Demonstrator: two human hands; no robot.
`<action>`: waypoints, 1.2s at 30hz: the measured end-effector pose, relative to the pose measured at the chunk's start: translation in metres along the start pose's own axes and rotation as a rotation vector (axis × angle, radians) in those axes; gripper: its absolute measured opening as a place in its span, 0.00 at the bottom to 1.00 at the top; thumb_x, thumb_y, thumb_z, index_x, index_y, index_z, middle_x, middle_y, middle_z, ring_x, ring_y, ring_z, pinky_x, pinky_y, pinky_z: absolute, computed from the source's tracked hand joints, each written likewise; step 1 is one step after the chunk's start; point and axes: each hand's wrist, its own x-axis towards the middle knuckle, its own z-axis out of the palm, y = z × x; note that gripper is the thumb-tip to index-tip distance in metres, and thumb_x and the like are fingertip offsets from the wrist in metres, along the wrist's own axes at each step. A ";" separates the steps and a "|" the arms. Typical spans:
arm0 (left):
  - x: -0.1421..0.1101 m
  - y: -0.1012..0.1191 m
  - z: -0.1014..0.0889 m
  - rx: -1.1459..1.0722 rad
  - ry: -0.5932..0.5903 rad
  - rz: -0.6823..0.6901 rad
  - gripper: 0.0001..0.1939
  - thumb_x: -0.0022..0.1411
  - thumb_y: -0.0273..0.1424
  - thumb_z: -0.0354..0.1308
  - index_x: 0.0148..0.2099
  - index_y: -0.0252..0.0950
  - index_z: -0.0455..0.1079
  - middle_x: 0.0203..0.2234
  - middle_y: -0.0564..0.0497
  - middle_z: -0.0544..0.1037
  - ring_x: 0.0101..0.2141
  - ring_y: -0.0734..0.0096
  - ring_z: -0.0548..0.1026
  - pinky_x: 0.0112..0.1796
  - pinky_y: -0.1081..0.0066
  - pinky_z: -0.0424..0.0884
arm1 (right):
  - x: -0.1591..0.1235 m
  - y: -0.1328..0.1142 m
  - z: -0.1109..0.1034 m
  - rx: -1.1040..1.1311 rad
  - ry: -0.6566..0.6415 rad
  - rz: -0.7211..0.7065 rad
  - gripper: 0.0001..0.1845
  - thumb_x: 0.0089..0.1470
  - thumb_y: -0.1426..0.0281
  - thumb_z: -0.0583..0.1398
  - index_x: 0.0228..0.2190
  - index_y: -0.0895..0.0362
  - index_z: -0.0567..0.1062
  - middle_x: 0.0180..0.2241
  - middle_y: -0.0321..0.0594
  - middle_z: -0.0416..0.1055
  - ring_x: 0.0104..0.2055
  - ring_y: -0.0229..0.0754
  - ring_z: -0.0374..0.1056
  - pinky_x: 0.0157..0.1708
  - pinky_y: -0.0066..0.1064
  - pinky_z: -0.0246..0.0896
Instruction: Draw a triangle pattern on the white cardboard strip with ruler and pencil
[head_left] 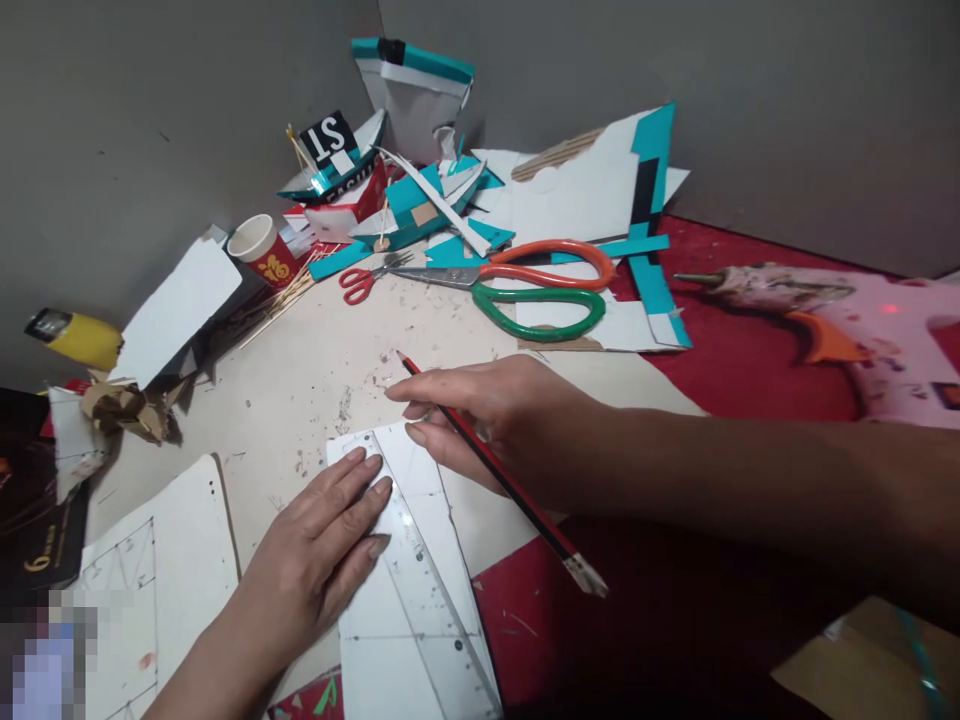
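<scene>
On the white card (409, 620), the fingers of the left hand (322, 545) lie nearly straight and slightly spread, flat on one clear ruler (420, 580), pressing it without closing round anything. The right hand (510, 425) is closed on one red-and-black pencil (502, 475), the thumb and fingers bent about its shaft; the sharpened tip points away from the person, beyond the fingertips. The card is under the ruler and bears thin drawn lines.

Beyond the hands lie two pairs of scissors: one small pair with red handles (356, 286), and one large pair with one orange and one green handle (538, 312). One pink glue gun (832, 300) with an orange trigger is at the right. On the left are one sheet with drawn lines (180, 560), one yellow-bodied tool (86, 340) and one red-and-white paper cup (262, 250), upright beside a spread of thin sticks (281, 300), too many to count. Further back are two boat-shaped pieces, one under a black square marked "ST" (328, 140), the other turquoise and white (420, 220), among cut card too overlapped to count.

The cream board (277, 400), flecked with dark specks, lies over a red surface (742, 370); plain grey walls (600, 80) meet in a corner behind.
</scene>
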 end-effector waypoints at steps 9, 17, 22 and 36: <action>0.001 0.002 0.001 0.070 0.005 -0.017 0.22 0.69 0.27 0.54 0.64 0.29 0.62 0.61 0.36 0.68 0.64 0.55 0.61 0.59 0.53 0.68 | 0.003 0.000 0.001 -0.216 -0.442 -0.049 0.22 0.53 0.74 0.63 0.50 0.62 0.74 0.47 0.56 0.75 0.51 0.54 0.70 0.49 0.42 0.66; -0.003 0.006 0.006 0.068 0.034 -0.076 0.24 0.70 0.29 0.54 0.66 0.34 0.60 0.62 0.38 0.67 0.64 0.56 0.62 0.59 0.52 0.67 | -0.001 0.010 0.006 -0.235 -0.521 -0.129 0.31 0.60 0.68 0.61 0.62 0.65 0.64 0.62 0.63 0.62 0.66 0.61 0.55 0.61 0.54 0.53; -0.005 0.010 0.009 0.088 0.086 -0.119 0.23 0.70 0.30 0.54 0.65 0.37 0.61 0.61 0.40 0.68 0.63 0.57 0.63 0.58 0.52 0.69 | 0.005 0.000 0.001 -0.224 -0.507 -0.092 0.28 0.62 0.70 0.59 0.62 0.65 0.64 0.61 0.62 0.63 0.63 0.58 0.60 0.60 0.51 0.56; -0.001 0.034 0.028 0.225 0.241 -0.300 0.18 0.70 0.31 0.52 0.59 0.31 0.70 0.56 0.37 0.74 0.59 0.52 0.70 0.53 0.51 0.73 | -0.104 -0.054 -0.007 0.017 -0.510 -0.565 0.29 0.62 0.59 0.59 0.59 0.62 0.67 0.53 0.56 0.73 0.61 0.56 0.62 0.60 0.49 0.55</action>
